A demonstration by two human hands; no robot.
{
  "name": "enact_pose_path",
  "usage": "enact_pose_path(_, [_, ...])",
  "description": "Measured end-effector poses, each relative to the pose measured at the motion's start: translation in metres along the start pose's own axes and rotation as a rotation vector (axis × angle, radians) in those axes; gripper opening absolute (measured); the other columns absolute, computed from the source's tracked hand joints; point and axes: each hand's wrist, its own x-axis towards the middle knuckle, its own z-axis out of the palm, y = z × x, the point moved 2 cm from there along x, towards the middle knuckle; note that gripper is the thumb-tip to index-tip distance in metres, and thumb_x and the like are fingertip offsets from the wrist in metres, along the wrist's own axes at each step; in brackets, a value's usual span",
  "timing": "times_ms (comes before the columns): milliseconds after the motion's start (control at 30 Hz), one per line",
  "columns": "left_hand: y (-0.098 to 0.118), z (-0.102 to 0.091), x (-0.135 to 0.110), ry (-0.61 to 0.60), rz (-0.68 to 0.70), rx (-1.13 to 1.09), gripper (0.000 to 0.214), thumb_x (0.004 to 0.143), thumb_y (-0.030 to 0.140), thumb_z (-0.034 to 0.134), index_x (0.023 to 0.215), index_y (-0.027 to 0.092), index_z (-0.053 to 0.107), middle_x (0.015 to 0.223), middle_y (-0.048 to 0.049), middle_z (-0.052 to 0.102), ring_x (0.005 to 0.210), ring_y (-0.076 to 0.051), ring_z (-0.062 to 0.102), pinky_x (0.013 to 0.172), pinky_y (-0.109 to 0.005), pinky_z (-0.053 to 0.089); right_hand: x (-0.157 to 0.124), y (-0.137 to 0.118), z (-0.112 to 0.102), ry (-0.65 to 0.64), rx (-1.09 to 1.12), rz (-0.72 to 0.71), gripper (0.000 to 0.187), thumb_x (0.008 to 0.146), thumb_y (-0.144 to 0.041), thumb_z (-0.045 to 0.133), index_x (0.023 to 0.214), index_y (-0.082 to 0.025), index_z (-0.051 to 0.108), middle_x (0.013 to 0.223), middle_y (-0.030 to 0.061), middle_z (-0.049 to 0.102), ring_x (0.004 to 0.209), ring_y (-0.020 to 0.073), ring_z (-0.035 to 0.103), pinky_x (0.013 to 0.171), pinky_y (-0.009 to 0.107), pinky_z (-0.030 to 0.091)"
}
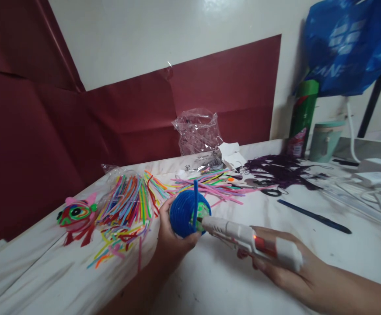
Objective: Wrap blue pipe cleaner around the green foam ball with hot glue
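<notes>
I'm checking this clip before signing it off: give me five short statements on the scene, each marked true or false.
1. The right hand holds a glue gun. True.
2. The left hand is empty. False: the left hand holds the blue ball.
3. The nozzle points at the ball's green patch. True.
4. The pink-eared figure is right of the pipe cleaners. False: the figure is left of the pipe cleaners.
5. The blue bag is at the upper right. True.

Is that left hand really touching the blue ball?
Touching. The head view shows the left hand cupping the blue ball, its thumb against the lower edge.
</notes>
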Motion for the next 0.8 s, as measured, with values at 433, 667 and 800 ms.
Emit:
enact_pose_path(433, [0.003,0.000,-0.001,-0.028,-0.038,-0.005,0.087,0.053,0.027,0.079,0.131,0.023,0.040,0.132,-0.0114,0.054,0.120,-0.031,0.057,0.100,-0.042,0.047,0.003,-0.001,-0.002,0.045,0.012,-0.019,0.016,0.091,-0.032,0.059,0.083,-0.021,0.068,0.076,0.0039,0.069,0.064,0.0169,0.067,0.055,0.022,0.056])
enact_pose_path(667, [0.004,0.001,-0.002,-0.008,-0.033,-0.026,0.086,0.053,0.026,0.078,0.130,0.022,0.041,0.131,-0.0110,0.055,0.120,-0.031,0.056,0.101,-0.043,0.045,0.002,0.004,-0.002,0.021,0.077,0.068,0.017,0.092,-0.033,0.059,0.087,-0.020,0.070,0.076,0.0045,0.071,0.057,0.0153,0.065,0.050,0.021,0.056])
enact_pose_path(800, [0.003,0.001,-0.001,-0.009,-0.024,-0.036,0.086,0.052,0.028,0.079,0.130,0.022,0.041,0.131,-0.0116,0.055,0.120,-0.032,0.057,0.101,-0.044,0.046,0.003,0.004,-0.002,0.029,0.106,0.082,0.017,0.092,-0.033,0.059,0.089,-0.020,0.070,0.077,0.0055,0.072,0.058,0.0165,0.066,0.050,0.022,0.056])
